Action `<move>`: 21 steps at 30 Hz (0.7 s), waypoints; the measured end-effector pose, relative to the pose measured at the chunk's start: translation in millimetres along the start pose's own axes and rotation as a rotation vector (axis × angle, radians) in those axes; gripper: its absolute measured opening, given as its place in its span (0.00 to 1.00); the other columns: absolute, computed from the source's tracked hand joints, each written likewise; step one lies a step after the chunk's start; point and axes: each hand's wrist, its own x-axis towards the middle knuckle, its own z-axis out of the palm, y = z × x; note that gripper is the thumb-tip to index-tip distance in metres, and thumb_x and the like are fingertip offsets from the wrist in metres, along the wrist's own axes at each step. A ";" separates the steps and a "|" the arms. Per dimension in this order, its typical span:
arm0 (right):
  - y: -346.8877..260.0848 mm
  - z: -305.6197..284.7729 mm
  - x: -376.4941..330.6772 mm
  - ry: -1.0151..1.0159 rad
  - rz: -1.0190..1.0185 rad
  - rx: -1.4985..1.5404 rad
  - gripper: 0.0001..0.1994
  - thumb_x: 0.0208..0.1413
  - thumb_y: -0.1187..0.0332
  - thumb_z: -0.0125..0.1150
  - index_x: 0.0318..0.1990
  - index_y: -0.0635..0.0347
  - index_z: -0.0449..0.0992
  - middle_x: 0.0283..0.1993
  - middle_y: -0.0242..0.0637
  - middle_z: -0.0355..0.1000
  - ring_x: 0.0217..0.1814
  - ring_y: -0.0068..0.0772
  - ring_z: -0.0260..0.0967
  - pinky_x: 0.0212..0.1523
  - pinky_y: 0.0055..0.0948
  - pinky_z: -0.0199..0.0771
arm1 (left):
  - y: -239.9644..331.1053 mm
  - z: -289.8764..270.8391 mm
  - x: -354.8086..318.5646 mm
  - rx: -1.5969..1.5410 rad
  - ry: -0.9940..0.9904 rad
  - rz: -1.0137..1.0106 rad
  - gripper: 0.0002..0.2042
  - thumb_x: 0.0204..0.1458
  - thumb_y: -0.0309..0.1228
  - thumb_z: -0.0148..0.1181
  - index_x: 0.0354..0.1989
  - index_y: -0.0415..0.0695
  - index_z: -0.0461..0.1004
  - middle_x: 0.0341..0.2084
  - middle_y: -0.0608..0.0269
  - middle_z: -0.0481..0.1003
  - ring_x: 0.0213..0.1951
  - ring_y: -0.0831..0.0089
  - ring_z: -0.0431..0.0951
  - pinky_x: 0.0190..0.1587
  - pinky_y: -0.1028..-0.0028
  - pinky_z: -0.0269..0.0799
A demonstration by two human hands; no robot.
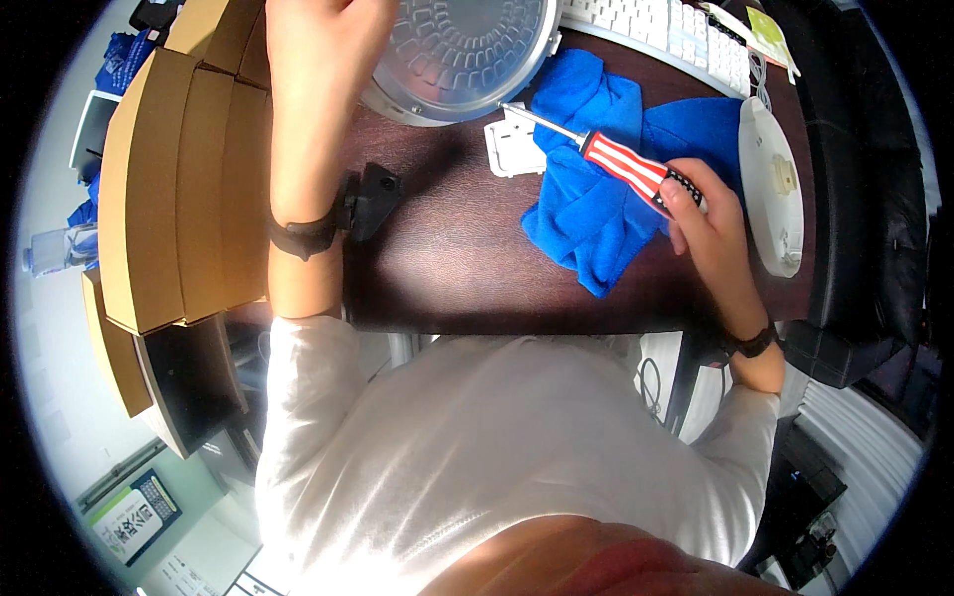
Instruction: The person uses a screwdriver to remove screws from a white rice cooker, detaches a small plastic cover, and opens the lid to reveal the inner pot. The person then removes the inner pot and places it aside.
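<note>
My right hand (708, 211) is closed round a screwdriver (626, 166) with a red-and-white striped handle. Its thin metal shaft points up and left, and the tip meets or nearly meets the lower right rim of a round appliance part (467, 55). That part has a silvery face with a radial pattern and a pale side wall; its top runs out of view. Beside its left edge is my left hand (343, 25), whose fingers are mostly cut off by the upper border. A blue cloth (586, 223) lies crumpled under the screwdriver, next to a small white plastic frame (514, 149).
A white keyboard (666, 35) sits at the far right of the dark table (447, 268). A white round cover (770, 189) rests near the right edge. Cardboard boxes (189, 189) stand along the left side. A black mount (373, 202) is strapped to my left wrist.
</note>
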 end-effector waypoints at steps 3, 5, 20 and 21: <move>-6.4 -0.5 1.6 0.039 -0.049 -0.104 0.14 0.60 0.61 0.56 0.38 0.65 0.73 0.24 0.33 0.70 0.22 0.16 0.63 0.22 0.20 0.62 | -0.2 -1.3 -0.2 -0.067 0.011 -0.055 0.21 0.51 0.23 0.56 0.55 0.36 0.70 0.49 0.50 0.74 0.51 0.65 0.74 0.54 0.71 0.68; -11.9 -1.3 3.5 0.056 -0.064 -0.118 0.14 0.59 0.60 0.57 0.38 0.65 0.74 0.25 0.35 0.71 0.24 0.18 0.65 0.24 0.22 0.64 | -10.0 -0.4 -1.6 -0.119 0.036 -0.042 0.21 0.51 0.22 0.55 0.55 0.35 0.69 0.49 0.50 0.74 0.51 0.66 0.74 0.53 0.72 0.68; -65.4 4.6 32.0 0.090 -0.480 -0.496 0.16 0.51 0.62 0.67 0.41 0.61 0.71 0.35 0.45 0.76 0.37 0.44 0.77 0.35 0.33 0.74 | -52.7 -10.7 -5.3 0.066 0.178 0.037 0.22 0.56 0.37 0.60 0.57 0.41 0.70 0.39 0.57 0.78 0.42 0.76 0.76 0.45 0.78 0.70; -65.6 2.9 34.6 0.111 -0.485 -0.497 0.16 0.51 0.62 0.67 0.41 0.61 0.71 0.35 0.45 0.76 0.37 0.43 0.77 0.36 0.33 0.74 | -58.8 -14.6 -3.0 0.035 0.173 -0.027 0.22 0.56 0.37 0.60 0.57 0.41 0.71 0.37 0.59 0.78 0.41 0.78 0.75 0.43 0.79 0.70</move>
